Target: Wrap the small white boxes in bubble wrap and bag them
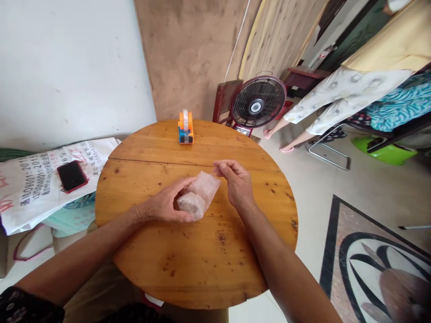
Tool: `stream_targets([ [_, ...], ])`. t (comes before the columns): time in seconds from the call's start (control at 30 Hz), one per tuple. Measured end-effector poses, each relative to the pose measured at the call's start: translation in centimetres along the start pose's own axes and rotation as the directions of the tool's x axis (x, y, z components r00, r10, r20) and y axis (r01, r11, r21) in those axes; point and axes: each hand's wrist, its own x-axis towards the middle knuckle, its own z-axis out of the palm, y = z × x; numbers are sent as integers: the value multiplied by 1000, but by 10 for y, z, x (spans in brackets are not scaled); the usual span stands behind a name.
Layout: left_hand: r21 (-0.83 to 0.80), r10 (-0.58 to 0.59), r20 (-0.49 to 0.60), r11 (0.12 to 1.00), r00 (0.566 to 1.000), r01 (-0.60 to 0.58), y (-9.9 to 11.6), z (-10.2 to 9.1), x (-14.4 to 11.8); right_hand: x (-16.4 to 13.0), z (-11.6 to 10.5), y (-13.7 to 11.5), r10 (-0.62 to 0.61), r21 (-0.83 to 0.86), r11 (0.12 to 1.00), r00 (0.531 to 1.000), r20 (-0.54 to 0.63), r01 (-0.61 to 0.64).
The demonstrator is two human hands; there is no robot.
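Observation:
A bundle in pinkish bubble wrap (206, 187) lies over the middle of the round wooden table (188, 264); what is inside cannot be made out. My left hand (170, 201) curls round its left side, thumb at the near edge and fingers at the far edge. Just past the bundle's upper right corner, my right hand (236, 181) is closed, thumb against the bent forefinger. Whatever lies in that pinch, if anything, is too small to name. Toward the table's far edge stands an orange and blue tape dispenser (186, 128) with a roll of clear tape, apart from both hands.
A fan (257, 105) stands beyond the table near a wooden chair (224, 101). To the left, a phone (72, 176) rests on a white printed sack (40, 175). Another person in patterned trousers (350, 92) stands at the right, by a metal-legged chair (332, 154).

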Motion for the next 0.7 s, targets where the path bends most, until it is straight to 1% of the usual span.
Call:
stream_targets([
  [0.1,-81,-16,36,997,999,19,2,-4,-1,5,-3,4,39,49,998,999,-16,-39],
  [0.2,-169,-82,69,981,994,93,3,-7,-2,9,-4,11,78,75,994,997,-28,-76],
  [0.33,-271,-215,64,936,974,224,3,-8,0,14,-7,22,139,55,989,990,-14,-138],
  [0.4,-324,-251,48,912,967,253,1,-7,2,16,-9,23,178,43,983,984,-30,-177],
  [0.47,-374,-270,17,891,963,257,-3,-7,4,17,-13,19,235,31,972,971,-46,-233],
  [0.5,-404,-280,2,878,960,257,-6,-7,5,16,-15,15,274,18,962,961,-27,-273],
  [0.53,-441,-292,-17,861,956,255,-9,-6,5,15,-17,12,317,-2,948,948,18,-317],
  [0.6,-520,-316,-57,819,947,242,-14,-5,6,11,-17,5,398,-59,917,906,142,-394],
  [0.63,-554,-323,-76,800,943,230,-15,-5,7,9,-16,4,422,-95,907,884,202,-411],
  [0.67,-578,-325,-88,787,941,217,-17,-4,7,6,-13,4,423,-127,906,871,252,-403],
  [0.7,-592,-321,-91,779,943,208,-17,-3,7,4,-10,6,398,-151,917,872,286,-369],
])
